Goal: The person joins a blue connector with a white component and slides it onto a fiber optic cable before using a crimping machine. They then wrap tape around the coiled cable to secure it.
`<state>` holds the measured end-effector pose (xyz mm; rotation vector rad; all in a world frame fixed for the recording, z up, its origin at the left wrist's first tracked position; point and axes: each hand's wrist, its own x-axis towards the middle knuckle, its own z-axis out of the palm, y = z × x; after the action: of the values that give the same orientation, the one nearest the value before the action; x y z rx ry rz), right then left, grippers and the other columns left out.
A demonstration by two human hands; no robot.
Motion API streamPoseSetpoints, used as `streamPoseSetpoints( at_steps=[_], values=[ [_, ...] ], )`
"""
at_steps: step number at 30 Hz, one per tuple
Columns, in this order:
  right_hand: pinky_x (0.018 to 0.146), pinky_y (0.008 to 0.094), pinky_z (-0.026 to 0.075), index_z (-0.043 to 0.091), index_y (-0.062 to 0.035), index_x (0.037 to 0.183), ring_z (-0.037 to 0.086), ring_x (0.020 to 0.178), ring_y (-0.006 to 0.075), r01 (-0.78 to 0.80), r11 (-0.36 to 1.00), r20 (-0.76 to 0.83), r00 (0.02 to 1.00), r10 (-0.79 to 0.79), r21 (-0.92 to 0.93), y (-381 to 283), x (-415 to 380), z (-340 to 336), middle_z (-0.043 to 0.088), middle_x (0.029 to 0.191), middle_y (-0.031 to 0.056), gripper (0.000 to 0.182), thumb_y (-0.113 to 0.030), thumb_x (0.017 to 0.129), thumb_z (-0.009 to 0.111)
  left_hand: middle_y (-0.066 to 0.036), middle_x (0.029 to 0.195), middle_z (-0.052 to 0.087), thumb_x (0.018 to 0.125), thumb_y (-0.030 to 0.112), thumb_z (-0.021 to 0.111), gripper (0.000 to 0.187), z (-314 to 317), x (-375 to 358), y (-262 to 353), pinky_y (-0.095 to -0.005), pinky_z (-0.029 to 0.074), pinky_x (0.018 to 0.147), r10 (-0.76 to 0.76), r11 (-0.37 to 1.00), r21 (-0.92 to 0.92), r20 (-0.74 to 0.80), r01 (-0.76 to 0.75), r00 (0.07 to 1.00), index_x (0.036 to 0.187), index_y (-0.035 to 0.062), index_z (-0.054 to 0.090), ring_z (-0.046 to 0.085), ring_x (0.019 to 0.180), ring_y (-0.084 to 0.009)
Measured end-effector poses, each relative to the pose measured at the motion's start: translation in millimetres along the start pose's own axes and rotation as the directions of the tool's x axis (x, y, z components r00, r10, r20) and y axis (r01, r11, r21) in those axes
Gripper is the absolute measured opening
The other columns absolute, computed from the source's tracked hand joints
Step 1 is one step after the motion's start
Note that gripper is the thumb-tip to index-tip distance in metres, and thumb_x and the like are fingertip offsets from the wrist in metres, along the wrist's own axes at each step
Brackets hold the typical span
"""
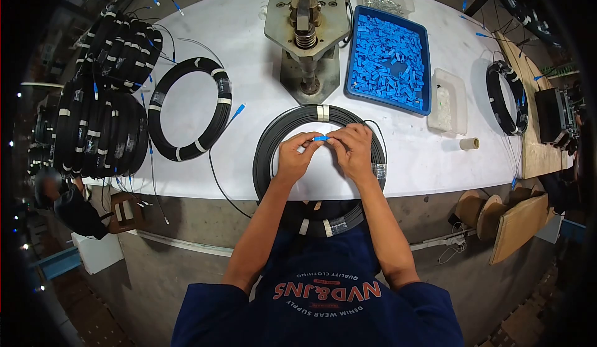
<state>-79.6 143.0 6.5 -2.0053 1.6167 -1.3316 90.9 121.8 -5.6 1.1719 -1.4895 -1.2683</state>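
Observation:
A small blue connector [320, 138] is pinched between my two hands, over the middle of a black cable coil [267, 142] with white tape bands. My left hand [296, 155] closes thumb and fingers on its left end. On its right end, the fingers of my right hand [352, 150] are closed too. The coil lies at the table's front edge, partly hidden by my hands and forearms. Just beyond it stands a metal press [309, 55]. To the right of the press, a blue tray [429, 98] holds many blue connector pieces.
Another cable coil [157, 114] with a blue connector [237, 112] lies left, beside stacked coils [102, 132]. At right are a clear plastic box [459, 101], a small roll [469, 143] and a coil [497, 101]. Another person [74, 207] is at far left.

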Motion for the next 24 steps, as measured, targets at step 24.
streamPoseSetpoints(
  at_steps=[24],
  values=[
    [0.085,0.0376,0.037,0.071,-0.0079,0.090,0.060,0.088,0.0232,-0.033,0.999,-0.017,0.999,0.033,0.029,4.7,-1.6,0.8,0.068,0.089,0.0033,0.010,-0.016,0.084,0.072,-0.006,0.091,0.072,0.085,0.008,0.075,0.020,0.6,3.4,5.7,-0.0233,0.049,0.074,0.021,0.998,0.053,-0.058,-0.018,0.998,0.103,0.0001,0.074,0.061,0.079,-0.0096]
  ],
)
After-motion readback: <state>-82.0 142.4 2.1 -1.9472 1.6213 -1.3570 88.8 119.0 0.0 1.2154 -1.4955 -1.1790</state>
